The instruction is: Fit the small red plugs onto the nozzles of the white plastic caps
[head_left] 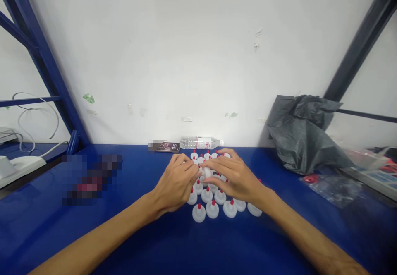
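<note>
A small translucent white cap is between my two hands above the middle of the group. My right hand curls its thumb and fingers around this piece from the right. My left hand is closed in a pinch at the piece's left end; what its fingertips grip is hidden. Beneath and around both hands, several round white nozzle caps with red tips stand upright. One such nozzle cap is at the front, and another nozzle cap stands to its right. My hands cover part of the group.
A clear plastic bottle lies along the wall, beside a phone. At the right are a dark grey plastic bag and a clear bag with something red. A power strip and cables lie left on the blue table.
</note>
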Available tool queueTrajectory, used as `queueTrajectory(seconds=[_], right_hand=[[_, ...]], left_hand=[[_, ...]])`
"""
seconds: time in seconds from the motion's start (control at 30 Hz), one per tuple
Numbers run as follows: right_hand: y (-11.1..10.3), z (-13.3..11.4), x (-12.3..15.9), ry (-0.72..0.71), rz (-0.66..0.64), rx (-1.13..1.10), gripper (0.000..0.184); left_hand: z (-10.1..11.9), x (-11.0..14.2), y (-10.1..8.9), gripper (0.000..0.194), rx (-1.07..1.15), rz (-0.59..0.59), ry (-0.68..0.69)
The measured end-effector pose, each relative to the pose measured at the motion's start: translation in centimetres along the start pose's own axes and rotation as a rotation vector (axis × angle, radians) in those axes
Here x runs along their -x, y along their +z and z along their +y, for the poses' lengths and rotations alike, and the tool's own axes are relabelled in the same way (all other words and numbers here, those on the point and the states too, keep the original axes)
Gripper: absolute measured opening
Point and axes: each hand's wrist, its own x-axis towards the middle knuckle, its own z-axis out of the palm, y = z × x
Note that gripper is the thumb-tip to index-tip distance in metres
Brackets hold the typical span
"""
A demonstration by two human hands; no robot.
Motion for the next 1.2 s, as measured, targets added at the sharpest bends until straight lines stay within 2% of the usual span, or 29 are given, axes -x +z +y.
queueTrajectory(seconds=[0.13, 0.23, 0.3, 0.37, 0.4, 0.43, 0.47, 0.57, 0.67, 0.8, 1.0, 1.2], right_hand=[[-0.4, 0.0, -0.3, -0.031, 0.002, 0.096, 0.045], [-1.2, 1.6, 0.3, 0.007, 0.011, 0.162, 0.038], [-2.1, 4.0, 1.3, 0.126, 0.120, 0.227, 0.031], [-3.0, 7.0, 2.5, 0.375, 0.233, 0.303, 0.027], [-3.2, 8.4, 3.2, 0.501, 0.258, 0.322, 0.027], [-3.3, 9.6, 3.8, 0.600, 0.252, 0.315, 0.029], [-3.3, 10.7, 4.4, 0.638, 0.229, 0.306, 0.031], [-2.7, 12.4, 5.7, 0.655, 0.120, 0.258, 0.033], [-2.1, 12.9, 6.2, 0.646, 0.016, 0.228, 0.026], [-2.0, 13.3, 6.6, 0.676, -0.050, 0.239, 0.021], [-1.7, 13.6, 7.0, 0.739, -0.146, 0.238, 0.018], [-1.4, 13.6, 7.1, 0.760, -0.255, 0.217, 0.018]], left_hand=[[0.3, -0.4, 0.5, 0.039, 0.210, -0.034, -0.170], [-0.3, 0.1, 0.4, 0.045, 0.301, -0.039, -0.331], [-1.4, 0.6, -0.2, 0.047, 0.341, 0.013, -0.487], [-3.0, 0.8, -1.1, 0.046, 0.328, 0.102, -0.623], [-3.8, 0.8, -1.5, 0.045, 0.301, 0.121, -0.645], [-4.6, 0.8, -1.9, 0.044, 0.245, 0.123, -0.657], [-5.4, 0.7, -2.1, 0.041, 0.137, 0.082, -0.663], [-7.0, 0.8, -2.1, 0.031, -0.028, -0.103, -0.661], [-7.8, 1.5, -1.1, 0.025, -0.068, -0.278, -0.671], [-7.9, 2.6, -0.1, 0.019, -0.051, -0.400, -0.676], [-7.7, 2.9, 0.2, 0.006, -0.046, -0.431, -0.649], [-7.9, 3.1, 0.5, 0.010, -0.020, -0.438, -0.608]])
